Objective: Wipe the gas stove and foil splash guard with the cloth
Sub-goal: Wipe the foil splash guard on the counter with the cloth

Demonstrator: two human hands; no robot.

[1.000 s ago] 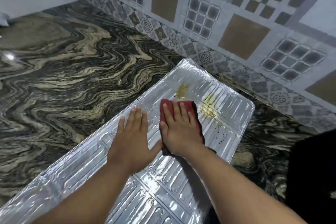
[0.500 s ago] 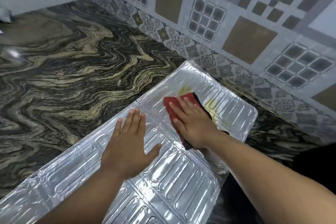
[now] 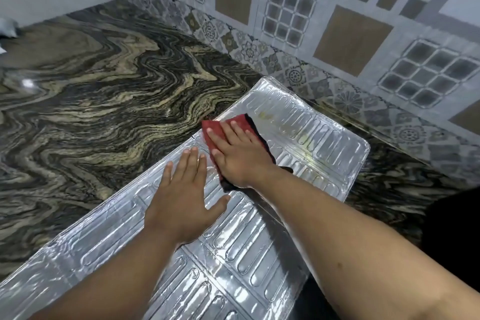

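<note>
Slid cloth (image 3: 223,126) left to foil guard (image 3: 324,153) edge under flat right hand (image 3: 239,153), left hand (image 3: 184,202) splayed bracing; next, probably back right over yellow stains (image 3: 267,115).

The right hand (image 3: 241,156) covers most of the cloth (image 3: 215,128); only its far left corner and a dark right edge show. The guard (image 3: 324,153) is cut off by the near edge, and both forearms hide parts of it. A pale object (image 3: 7,27) at the far left is cropped and unidentifiable. A dark mass (image 3: 457,236) at near right is cropped and featureless.
</note>
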